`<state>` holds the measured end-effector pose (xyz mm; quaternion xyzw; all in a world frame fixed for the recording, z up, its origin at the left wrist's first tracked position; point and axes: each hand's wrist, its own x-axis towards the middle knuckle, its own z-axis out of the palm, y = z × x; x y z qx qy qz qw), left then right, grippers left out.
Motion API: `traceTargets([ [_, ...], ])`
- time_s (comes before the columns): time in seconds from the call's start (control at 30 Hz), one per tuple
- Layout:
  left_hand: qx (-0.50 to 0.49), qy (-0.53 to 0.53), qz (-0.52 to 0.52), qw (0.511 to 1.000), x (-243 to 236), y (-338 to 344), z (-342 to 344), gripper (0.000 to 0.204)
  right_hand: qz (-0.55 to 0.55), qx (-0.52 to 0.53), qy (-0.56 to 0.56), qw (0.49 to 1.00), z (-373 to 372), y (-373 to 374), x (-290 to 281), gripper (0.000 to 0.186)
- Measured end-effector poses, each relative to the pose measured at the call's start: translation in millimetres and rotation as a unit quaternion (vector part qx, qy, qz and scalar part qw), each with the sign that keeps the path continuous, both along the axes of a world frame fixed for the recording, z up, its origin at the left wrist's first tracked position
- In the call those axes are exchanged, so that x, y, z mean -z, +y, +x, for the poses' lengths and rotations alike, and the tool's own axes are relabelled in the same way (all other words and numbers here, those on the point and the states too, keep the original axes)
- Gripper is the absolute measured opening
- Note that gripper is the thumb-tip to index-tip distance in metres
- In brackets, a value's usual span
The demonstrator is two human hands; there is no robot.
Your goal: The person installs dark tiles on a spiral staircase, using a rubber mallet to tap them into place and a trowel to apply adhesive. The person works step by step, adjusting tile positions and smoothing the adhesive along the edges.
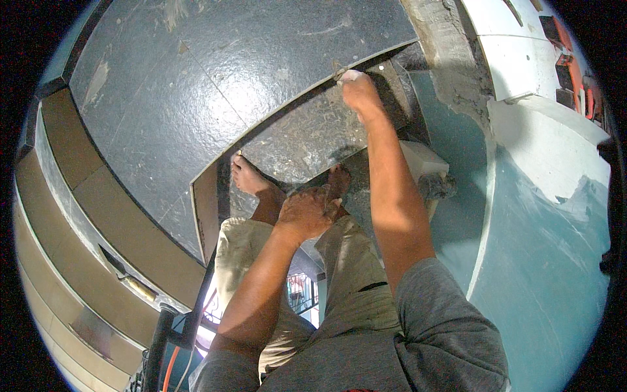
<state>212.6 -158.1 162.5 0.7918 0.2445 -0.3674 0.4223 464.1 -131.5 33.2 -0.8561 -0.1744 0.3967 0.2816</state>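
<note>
My right hand [360, 93] reaches forward to the raised edge of the dark tiled floor [196, 72]. Its fingers are closed, and something small and whitish shows at their tips; I cannot make out what it is. Thin dark strands or debris lie on the edge beside it. Nearer to me, my left hand [305, 212] rests on my right leg by the knee, its smudged fingers stretched out and holding nothing. My bare feet stand on a lower step [300, 140], which is stained and speckled, below that edge.
Brown-tiled steps [104, 196] curve along the left, with a trowel-like tool [134, 282] on one ledge. A black rail [160, 346] stands lower left. At right are a teal wall [535, 261], rough cement [454, 59], a white block [421, 160] and red-orange items [578, 78].
</note>
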Motion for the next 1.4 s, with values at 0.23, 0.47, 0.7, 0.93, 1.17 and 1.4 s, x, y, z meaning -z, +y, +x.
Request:
traceTargets([
  [0.23,-0.002,-0.009,-0.002,1.0,1.7,1.6,1.2,0.068,0.019,0.04,0.055,0.997,-2.3,0.4,3.1,0.026],
  [0.47,-0.007,0.017,-0.008,1.0,-3.6,6.5,6.4,0.065,0.062,0.022,0.083,0.994,-9.4,-1.5,-9.0,0.029],
  [0.7,-0.122,-0.045,0.058,0.99,-2.5,30.9,9.1,0.06,0.065,-0.029,0.106,0.992,-10.0,-4.4,-35.5,0.029],
  [0.93,-0.386,-0.185,0.226,0.875,27.7,84.4,46.6,0.072,0.216,0.263,0.206,0.918,-11.5,-24.3,-29.0,0.023],
  [1.17,-0.277,-0.26,0.359,0.852,100.7,130.9,139.1,0.114,0.361,0.421,0.28,0.784,-23.4,-17.7,16.4,0.067],
  [1.4,-0.289,-0.22,0.369,0.855,121.1,124.2,157.6,0.126,0.428,0.434,0.292,0.737,-32.9,-12.5,33.4,0.07],
])
